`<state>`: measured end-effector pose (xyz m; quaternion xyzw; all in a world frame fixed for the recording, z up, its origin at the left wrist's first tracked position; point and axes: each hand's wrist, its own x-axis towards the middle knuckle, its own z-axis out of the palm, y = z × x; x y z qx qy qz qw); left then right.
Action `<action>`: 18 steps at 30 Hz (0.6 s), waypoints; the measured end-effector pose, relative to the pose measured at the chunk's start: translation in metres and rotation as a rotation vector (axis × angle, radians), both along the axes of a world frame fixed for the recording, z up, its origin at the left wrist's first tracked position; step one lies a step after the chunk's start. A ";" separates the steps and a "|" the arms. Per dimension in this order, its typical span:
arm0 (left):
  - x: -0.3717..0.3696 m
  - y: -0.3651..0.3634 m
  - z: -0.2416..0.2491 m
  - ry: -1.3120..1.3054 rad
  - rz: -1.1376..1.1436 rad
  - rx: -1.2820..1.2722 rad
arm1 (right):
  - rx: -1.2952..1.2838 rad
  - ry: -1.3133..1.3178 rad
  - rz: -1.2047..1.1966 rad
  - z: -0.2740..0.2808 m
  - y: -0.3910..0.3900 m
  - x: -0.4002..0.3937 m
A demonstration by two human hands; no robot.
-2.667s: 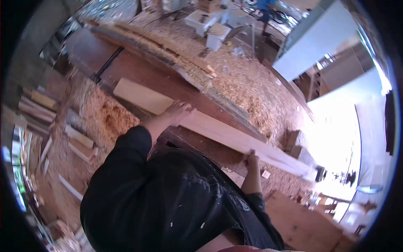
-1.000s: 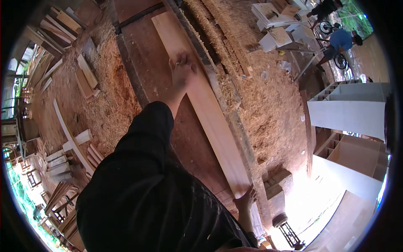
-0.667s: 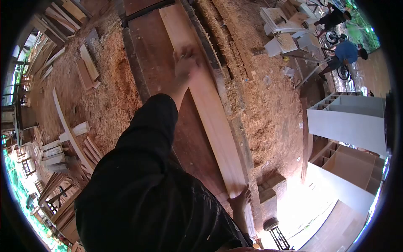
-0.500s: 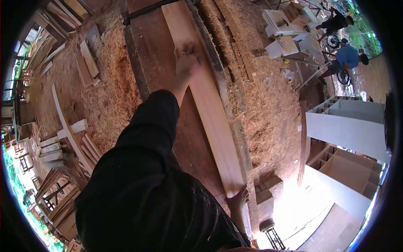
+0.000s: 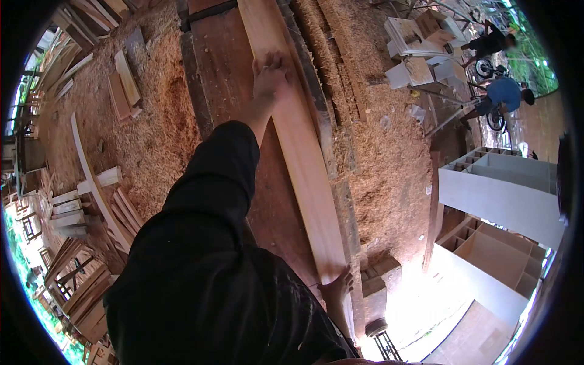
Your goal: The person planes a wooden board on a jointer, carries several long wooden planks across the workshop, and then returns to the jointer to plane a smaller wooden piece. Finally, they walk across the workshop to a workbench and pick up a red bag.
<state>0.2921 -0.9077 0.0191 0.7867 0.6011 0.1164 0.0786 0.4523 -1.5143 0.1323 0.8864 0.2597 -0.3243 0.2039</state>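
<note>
Pale honey tan on the board (image 5: 307,164), faint streaks of grain running along its length, and it glows against that reddish-brown tabletop (image 5: 222,67), sprinkled with lighter flecks! Over at the tabletop's left edge, dark grey, and beyond it the shavings (image 5: 174,112) flare rusty orange. Past the right edge, they're golden tan. Black sleeve (image 5: 210,176) here, whitish smears on the black shirt (image 5: 307,295), a cabinet (image 5: 490,198) in white, a person (image 5: 504,94) in blue!

I work in a carpentry workshop, amid loose tan wood shavings (image 5: 389,182), long brown wooden planks (image 5: 91,301) and boxy white cabinets (image 5: 499,196).
</note>
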 end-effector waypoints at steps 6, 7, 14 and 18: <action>-0.003 0.012 0.003 -0.005 0.005 0.020 | 0.030 0.002 0.008 -0.002 0.008 -0.001; -0.004 0.013 0.004 -0.014 0.003 0.029 | 0.041 -0.004 0.010 -0.005 0.007 -0.001; -0.009 0.023 0.003 -0.046 -0.017 -0.041 | -0.008 0.005 -0.002 -0.004 0.023 -0.005; -0.009 0.029 0.009 -0.027 -0.018 -0.061 | -0.005 -0.006 0.000 -0.006 0.028 -0.007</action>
